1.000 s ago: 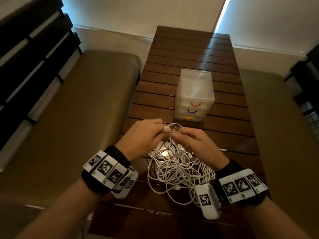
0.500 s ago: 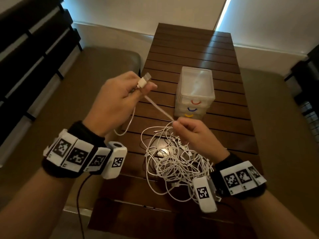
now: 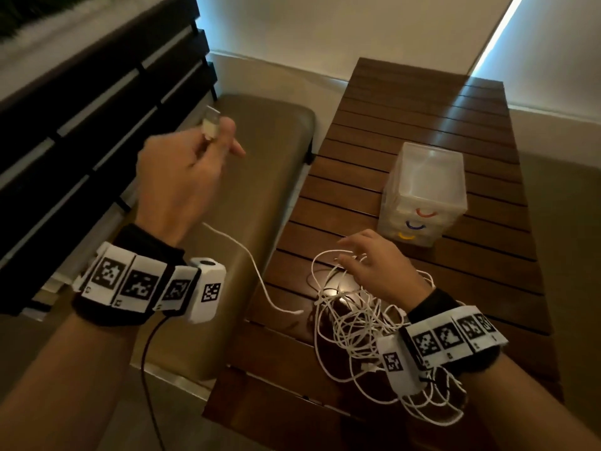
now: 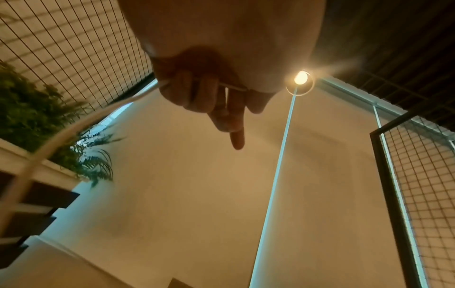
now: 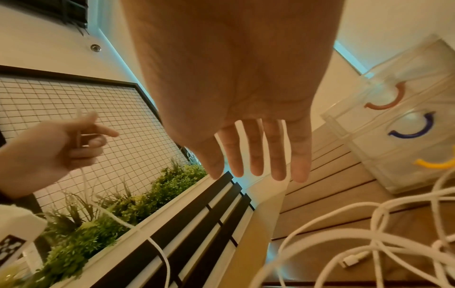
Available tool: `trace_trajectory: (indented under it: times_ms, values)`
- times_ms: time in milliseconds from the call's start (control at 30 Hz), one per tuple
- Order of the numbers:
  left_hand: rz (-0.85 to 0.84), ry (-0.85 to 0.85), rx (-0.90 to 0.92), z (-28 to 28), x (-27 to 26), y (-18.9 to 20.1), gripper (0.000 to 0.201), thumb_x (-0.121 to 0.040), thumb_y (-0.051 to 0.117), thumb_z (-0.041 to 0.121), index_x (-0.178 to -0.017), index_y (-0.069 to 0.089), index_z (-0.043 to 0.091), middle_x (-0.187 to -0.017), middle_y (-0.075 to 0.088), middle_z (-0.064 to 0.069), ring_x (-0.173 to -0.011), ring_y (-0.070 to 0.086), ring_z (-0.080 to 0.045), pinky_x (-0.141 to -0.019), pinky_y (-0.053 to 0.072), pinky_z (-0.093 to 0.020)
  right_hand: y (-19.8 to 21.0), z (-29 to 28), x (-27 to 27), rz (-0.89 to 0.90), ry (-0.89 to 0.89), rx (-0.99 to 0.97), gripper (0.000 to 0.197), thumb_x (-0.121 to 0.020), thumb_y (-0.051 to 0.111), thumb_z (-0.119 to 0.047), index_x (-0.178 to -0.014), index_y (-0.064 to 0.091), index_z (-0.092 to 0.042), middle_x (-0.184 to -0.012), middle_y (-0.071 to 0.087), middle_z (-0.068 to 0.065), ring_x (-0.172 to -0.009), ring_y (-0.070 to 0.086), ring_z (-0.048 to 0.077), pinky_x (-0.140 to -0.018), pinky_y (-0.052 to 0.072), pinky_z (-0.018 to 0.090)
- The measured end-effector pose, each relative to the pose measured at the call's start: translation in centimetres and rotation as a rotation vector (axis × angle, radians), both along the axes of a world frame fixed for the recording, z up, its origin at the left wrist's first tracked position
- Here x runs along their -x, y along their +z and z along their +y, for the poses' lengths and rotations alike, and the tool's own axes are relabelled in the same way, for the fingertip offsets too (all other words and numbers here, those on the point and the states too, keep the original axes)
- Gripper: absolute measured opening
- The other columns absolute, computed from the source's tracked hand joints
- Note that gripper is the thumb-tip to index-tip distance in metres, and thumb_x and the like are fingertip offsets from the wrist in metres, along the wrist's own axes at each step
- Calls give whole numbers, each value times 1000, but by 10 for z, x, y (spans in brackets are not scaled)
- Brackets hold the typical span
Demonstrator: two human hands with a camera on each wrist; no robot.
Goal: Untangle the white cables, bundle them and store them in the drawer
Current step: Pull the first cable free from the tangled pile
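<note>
My left hand [image 3: 182, 177], pinching the USB plug [image 3: 210, 123], has pulled one cable [image 3: 257, 275] free of the tangle [image 3: 354, 323]; my right hand [image 3: 374, 265], fingers spread, has let go, so bundling comes next.

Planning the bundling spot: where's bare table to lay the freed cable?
Bare slats lie beyond the drawer box up to the far edge, and in the strip along its right side. The near left corner by the loose cable end is also free. Crowded: the tangle under the right hand.
</note>
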State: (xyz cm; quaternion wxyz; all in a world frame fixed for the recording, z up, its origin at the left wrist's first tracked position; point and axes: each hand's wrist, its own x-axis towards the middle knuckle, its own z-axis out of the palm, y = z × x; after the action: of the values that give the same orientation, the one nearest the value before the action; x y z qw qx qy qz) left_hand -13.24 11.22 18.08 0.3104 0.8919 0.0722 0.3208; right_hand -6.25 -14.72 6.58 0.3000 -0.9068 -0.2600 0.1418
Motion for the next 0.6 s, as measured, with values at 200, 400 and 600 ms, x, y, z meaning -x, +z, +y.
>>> trace_trajectory:
  times_ms: [200, 400, 600]
  values:
    - [-155, 13, 22, 21, -9, 17, 56, -102, 31, 53, -85, 69, 15, -64, 59, -5, -58, 55, -19, -65, 46, -39, -13, -19, -14, -4, -77, 100, 24, -95, 58, -32, -115, 67, -22, -110, 59, -2, -93, 59, 13, -86, 49, 33]
    - [215, -124, 59, -26, -20, -32, 58, -99, 29, 57, -74, 71, 24, -61, 61, -1, -60, 59, -14, -61, 43, -32, -27, -13, -25, -14, -52, 214, 20, -95, 57, -31, -106, 70, -20, -104, 61, -2, -95, 61, 16, -84, 51, 34]
    - [601, -168, 112, -69, -29, -135, 63, -101, 28, 51, -65, 67, 18, -59, 57, 4, -60, 55, -14, -57, 32, -27, -40, -15, -51, -14, 32, 406, 21, -96, 53, -24, -105, 69, -15, -107, 63, 8, -97, 62, 26, -84, 52, 39]
